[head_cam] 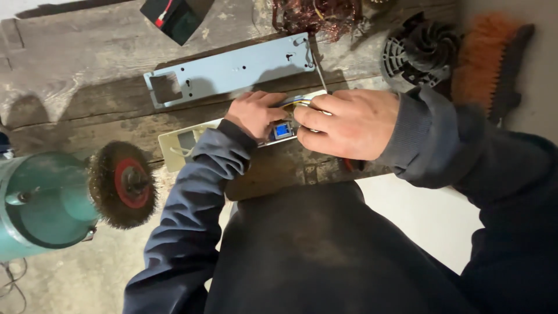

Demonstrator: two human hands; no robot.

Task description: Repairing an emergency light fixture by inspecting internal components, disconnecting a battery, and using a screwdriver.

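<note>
While resting on the workbench [70,87], both hands' [256,113] [349,123] grip tight around a blue-buttoned switch block [282,130].

Bare worktop [70,75] lies open at left — wire wheel [123,184], grey plate [232,68] and fan [421,52] hem the rest.

A rough, weathered wooden worktop [75,75], grey-brown and cracked along its planks, is seen across the upper part of the view. A teal-green bench grinder motor [40,200] fitted with a round wire brush wheel with a red hub [124,184] is mounted at the left. Beneath it, a dusty grey concrete floor [87,273] is shown. A pale smooth surface [424,215] is visible lower right. The scene is lit dimly and evenly, with soft shadows cast on the wood.
</note>
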